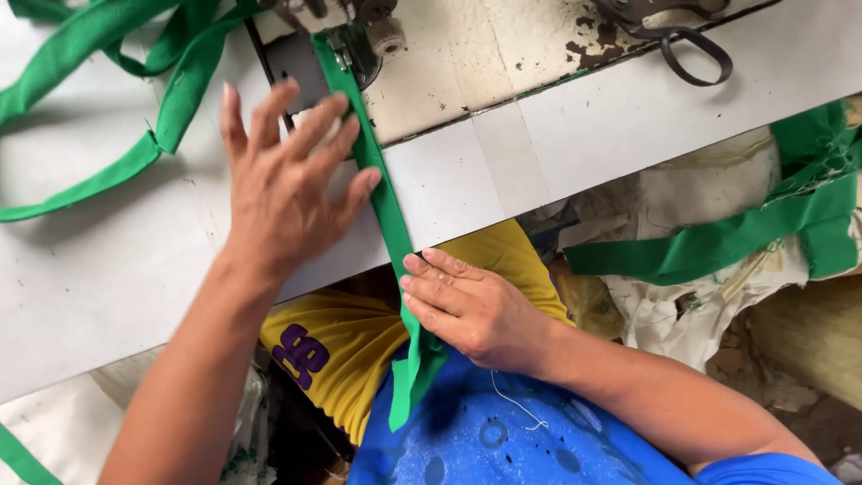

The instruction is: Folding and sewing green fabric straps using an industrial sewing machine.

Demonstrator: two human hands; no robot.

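A long green fabric strip (386,202) runs from the sewing machine's presser foot (355,45) down across the white table (117,269) and over its near edge. My left hand (283,184) lies flat on the table with fingers spread, its fingertips pressing the strip just below the foot. At the table's edge my right hand (471,310) pinches the strip with thumb and fingers, and the loose end hangs down over my blue and yellow clothing.
More green strip (135,90) lies in loops on the table at the far left. Black scissors (678,36) rest at the top right on the machine bed. A heap of white cloth (709,296) and green strips (736,238) sits at the right.
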